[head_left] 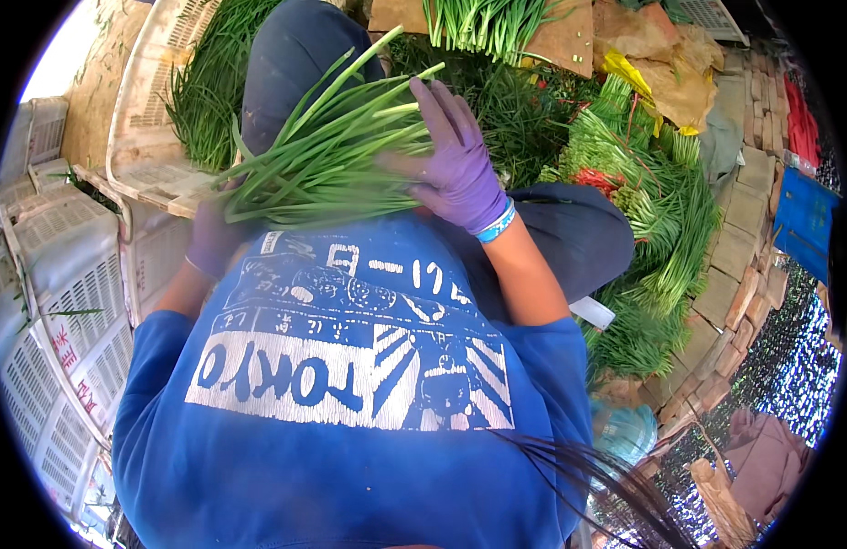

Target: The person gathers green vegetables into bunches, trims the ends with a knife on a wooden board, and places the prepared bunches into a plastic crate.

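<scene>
A loose bunch of garlic chives (337,151) lies across in front of my chest, pale stem ends to the right and green leaf tips to the left. My left hand (211,240), in a purple glove and blurred, grips the bunch at its leafy end; its fingers are largely hidden. At the stem ends is my right hand (460,174), also purple-gloved, with fingers stretched out and apart against the stalks. Some of its lower fingers are smeared by motion. A few stalks stick out above the rest of the bunch.
White plastic crates (67,265) stand along my left. Beyond my left hand, a larger crate (149,119) adjoins a heap of chives (209,91). Tied bundles (657,220) pile up to my right beside a brick edging (730,220). More stalks lie on a board (570,37) ahead.
</scene>
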Demonstrator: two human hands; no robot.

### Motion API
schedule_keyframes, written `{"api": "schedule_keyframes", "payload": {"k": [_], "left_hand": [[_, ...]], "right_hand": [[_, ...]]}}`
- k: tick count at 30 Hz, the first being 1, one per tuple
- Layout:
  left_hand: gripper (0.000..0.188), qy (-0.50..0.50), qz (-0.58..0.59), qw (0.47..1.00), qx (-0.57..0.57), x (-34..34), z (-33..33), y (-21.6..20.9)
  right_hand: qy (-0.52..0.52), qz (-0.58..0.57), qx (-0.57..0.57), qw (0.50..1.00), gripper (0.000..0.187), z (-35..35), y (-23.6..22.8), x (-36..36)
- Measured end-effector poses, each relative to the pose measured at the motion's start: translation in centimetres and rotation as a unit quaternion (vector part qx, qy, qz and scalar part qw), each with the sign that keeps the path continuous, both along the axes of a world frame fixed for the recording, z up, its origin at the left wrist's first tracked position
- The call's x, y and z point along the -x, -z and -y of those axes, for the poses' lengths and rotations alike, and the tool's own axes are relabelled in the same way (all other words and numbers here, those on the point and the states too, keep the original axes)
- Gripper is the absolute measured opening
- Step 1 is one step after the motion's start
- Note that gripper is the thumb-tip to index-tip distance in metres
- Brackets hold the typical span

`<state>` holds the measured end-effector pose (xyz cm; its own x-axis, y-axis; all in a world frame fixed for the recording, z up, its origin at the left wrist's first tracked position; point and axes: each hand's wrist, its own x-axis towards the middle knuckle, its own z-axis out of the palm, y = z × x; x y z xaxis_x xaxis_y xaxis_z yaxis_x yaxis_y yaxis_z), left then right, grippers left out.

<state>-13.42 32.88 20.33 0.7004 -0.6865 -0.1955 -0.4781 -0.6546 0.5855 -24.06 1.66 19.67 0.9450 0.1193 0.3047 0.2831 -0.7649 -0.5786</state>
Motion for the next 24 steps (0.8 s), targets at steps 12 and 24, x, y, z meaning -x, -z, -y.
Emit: {"api": "schedule_keyframes", "payload": {"k": [12, 24], "left_hand": [[0.035, -0.062, -0.064, 0.996, 0.018, 0.4, 0.1, -0.3], [0.036, -0.020, -0.013, 0.996, 0.083, 0.0, -1.3, 1.7]], "right_hand": [[-0.030, 0.063, -0.055, 0.996, 0.044, -0.2, 0.8, 0.6], [0.103, -0.006, -0.487, 0.868, 0.019, 11.6, -0.3, 5.4]]}}
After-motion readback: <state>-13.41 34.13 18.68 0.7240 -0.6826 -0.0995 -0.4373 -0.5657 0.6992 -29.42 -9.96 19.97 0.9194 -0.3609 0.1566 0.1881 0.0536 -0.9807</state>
